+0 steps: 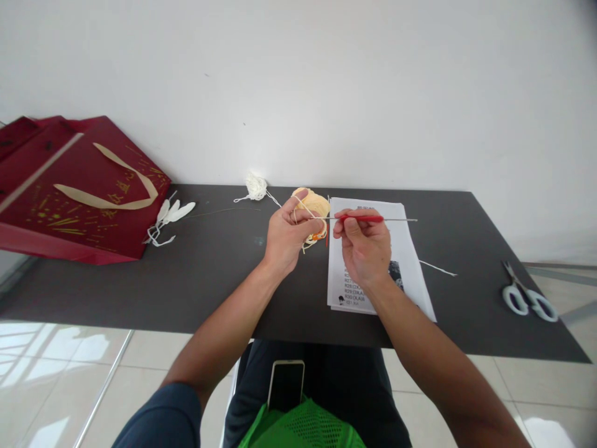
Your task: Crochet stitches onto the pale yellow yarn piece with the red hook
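Between the fingers of my right hand (366,249) is a crochet hook (366,218) with a red handle, held level. Its thin metal tip points left and reaches the fingertips of my left hand (291,233). White yarn runs over the raised index finger of my left hand, whose thumb and fingers pinch together on the yarn by the hook tip. Whatever stitches lie in that pinch are too small to make out. Just behind my left hand sits a ball of pale yellow yarn (313,203), partly covered by the fingers. A small white yarn ball (256,186) lies farther back.
Printed sheets (345,261) lie under my right hand. Scissors (527,295) rest at the table's right end. A dark red gift bag (84,193) leans at the left, beside white crocheted pieces (170,214). A phone (286,384) lies on my lap. The wall stands behind the table (209,280).
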{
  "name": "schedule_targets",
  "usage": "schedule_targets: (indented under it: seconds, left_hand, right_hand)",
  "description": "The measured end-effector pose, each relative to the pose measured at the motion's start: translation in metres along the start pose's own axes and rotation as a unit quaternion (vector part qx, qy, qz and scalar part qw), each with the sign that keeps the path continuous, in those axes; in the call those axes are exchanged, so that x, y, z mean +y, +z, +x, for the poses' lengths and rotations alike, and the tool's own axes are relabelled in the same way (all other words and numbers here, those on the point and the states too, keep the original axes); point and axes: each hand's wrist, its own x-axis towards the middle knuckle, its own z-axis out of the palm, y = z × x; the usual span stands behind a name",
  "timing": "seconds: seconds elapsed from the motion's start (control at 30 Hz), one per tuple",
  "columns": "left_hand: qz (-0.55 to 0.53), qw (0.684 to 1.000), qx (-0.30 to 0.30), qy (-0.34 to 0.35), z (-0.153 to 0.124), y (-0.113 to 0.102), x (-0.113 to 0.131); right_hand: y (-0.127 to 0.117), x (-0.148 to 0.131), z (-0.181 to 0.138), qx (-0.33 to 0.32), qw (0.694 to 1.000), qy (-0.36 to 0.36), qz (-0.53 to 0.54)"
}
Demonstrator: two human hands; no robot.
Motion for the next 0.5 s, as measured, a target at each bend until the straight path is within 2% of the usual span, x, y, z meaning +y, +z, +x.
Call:
schedule_targets:
  seconds: [0.5]
  left_hand:
    - [0.027, 0.999, -0.013, 0.022, 0.0017, -0.0045, 0.0004]
  right_hand:
    - [-0.0056, -0.0028, 0.0017, -0.001, 0.995, -0.066, -0.069]
